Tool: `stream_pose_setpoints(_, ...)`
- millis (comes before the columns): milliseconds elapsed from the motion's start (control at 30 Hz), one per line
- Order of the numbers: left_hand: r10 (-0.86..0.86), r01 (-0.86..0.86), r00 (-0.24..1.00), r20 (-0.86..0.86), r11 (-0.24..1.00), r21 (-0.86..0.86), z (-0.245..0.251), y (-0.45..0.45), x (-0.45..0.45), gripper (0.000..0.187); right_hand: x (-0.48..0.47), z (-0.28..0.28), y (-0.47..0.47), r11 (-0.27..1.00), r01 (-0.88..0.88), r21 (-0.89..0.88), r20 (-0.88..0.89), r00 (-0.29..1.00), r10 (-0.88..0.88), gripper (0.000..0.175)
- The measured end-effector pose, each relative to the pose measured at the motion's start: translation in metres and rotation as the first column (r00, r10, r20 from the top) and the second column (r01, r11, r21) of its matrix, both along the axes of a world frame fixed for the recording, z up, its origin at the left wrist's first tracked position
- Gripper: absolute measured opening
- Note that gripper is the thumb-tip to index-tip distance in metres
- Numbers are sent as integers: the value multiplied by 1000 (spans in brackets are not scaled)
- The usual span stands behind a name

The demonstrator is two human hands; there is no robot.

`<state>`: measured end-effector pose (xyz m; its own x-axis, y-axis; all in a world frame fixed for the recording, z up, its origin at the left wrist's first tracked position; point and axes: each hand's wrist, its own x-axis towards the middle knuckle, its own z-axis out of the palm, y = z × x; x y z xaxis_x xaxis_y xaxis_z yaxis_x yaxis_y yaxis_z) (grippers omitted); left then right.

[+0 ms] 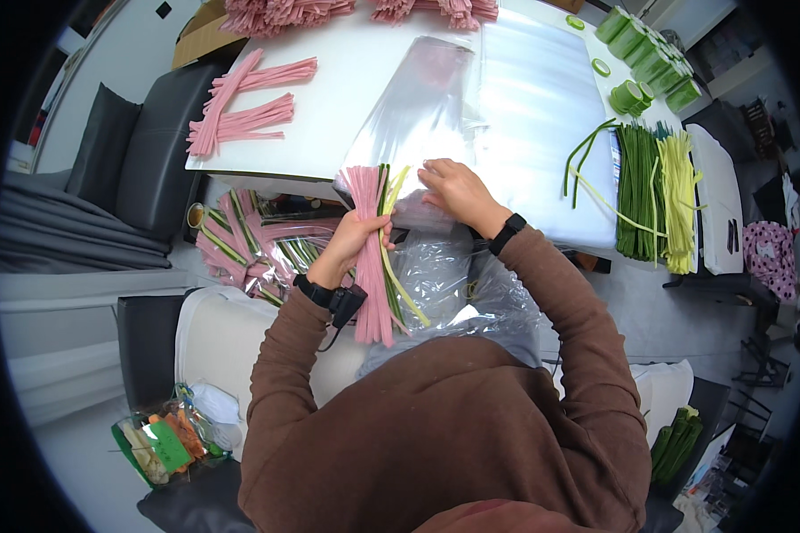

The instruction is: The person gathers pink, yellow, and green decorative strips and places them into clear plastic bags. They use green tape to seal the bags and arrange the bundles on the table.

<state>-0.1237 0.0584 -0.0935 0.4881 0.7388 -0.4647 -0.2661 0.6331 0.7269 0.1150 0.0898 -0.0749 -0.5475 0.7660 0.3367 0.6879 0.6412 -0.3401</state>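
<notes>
My left hand (355,241) grips a bundle of pink chenille stems (369,273) around its middle, upright in front of me. Along the bundle's right side run a few dark green stems (392,286) and yellow stems (407,298). My right hand (463,190) is over the lower end of a long clear plastic sleeve (407,100) on the table, thumb apart from the fingers; any contact with the film is hard to make out. Below the table edge, more clear film (433,266) covers my lap.
Pink stem bunches (243,106) lie at the table's left, with larger piles (287,14) behind. A stack of clear sheets (540,120) is right of centre. Green stems (638,193), yellow stems (677,200) and green tape rolls (630,98) sit farther right. Wrapped bundles (253,253) lie below left.
</notes>
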Motion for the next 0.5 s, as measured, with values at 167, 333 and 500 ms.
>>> stream_pose_setpoints(167,2,1,999,-44,998,65,5,-8,4,22,1,-2,-4,1000,21,16,-38,999,-21,27)
stream_pose_setpoints(333,-23,39,996,-85,982,187,5,-15,17,16,-2,-6,0,992,18,128,-146,989,1,11)
stream_pose_setpoints(500,77,52,946,-315,923,382,-2,-18,37,10,-8,-8,-4,972,140,-187,-241,953,-184,11)
